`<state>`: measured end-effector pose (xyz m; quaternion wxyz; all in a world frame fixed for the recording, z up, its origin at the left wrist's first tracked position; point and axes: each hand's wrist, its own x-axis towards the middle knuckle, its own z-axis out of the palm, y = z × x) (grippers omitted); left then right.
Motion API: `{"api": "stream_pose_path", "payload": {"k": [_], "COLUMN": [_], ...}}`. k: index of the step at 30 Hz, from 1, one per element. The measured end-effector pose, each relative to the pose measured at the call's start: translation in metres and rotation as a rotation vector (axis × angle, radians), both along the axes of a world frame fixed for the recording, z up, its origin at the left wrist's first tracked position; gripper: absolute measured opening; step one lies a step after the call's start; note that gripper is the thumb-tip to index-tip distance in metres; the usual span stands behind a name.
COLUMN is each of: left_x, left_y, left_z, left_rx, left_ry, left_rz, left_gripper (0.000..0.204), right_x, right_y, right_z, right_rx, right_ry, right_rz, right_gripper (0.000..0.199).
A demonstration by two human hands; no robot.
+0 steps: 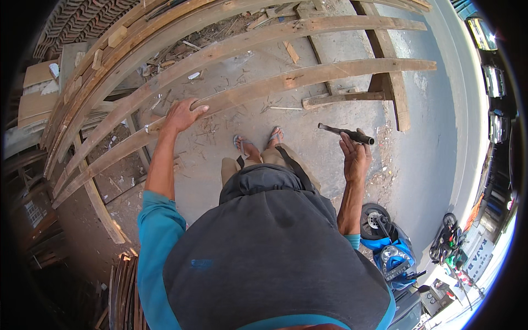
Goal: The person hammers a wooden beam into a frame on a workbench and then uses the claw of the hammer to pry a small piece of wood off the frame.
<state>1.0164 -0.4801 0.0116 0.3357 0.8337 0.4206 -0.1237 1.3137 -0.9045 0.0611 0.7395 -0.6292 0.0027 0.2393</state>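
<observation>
My left hand (pixel 185 115) grips the near edge of a long wooden plank (pixel 247 94), its fingers over the far side and its thumb pointing along the wood. The plank rests across wooden supports and looks curved in this view. Out to the right, my right hand (pixel 356 158) holds a short dark metal pipe (pixel 345 133) between thumb and fingers. A round open end shows beside the thumb, and the other end points left. The pipe is apart from the plank. Another long plank (pixel 236 46) lies just beyond the first.
More planks (pixel 124 49) are stacked at the far left, near roof tiles (pixel 77 22). A cross beam (pixel 389 82) bears the planks' right ends. Wood scraps (pixel 291 52) and debris litter the ground. A blue motorcycle (pixel 393 250) stands behind my right arm; parked cars (pixel 493 81) line the right.
</observation>
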Motion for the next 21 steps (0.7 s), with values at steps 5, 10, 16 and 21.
{"api": "stream_pose_path", "payload": {"k": [5, 10, 16, 21], "left_x": [0.012, 0.013, 0.031, 0.022], "left_y": [0.031, 0.010, 0.009, 0.006], "left_z": [-0.014, -0.020, -0.027, -0.038], "left_rx": [0.269, 0.130, 0.253, 0.544], "left_ry": [0.132, 0.048, 0.063, -0.127], "left_rz": [-0.255, 0.001, 0.151, 0.235], "left_gripper": [0.078, 0.079, 0.078, 0.069], "right_x": [0.018, -0.003, 0.022, 0.069], "right_y": [-0.007, -0.037, 0.004, 0.049], "right_z": [0.060, 0.113, 0.090, 0.058], "right_rx": [0.053, 0.010, -0.083, -0.427], "right_ry": [0.004, -0.304, -0.167, -0.223], "right_rz": [-0.071, -0.027, -0.100, 0.147], "right_gripper": [0.058, 0.049, 0.056, 0.041]}}
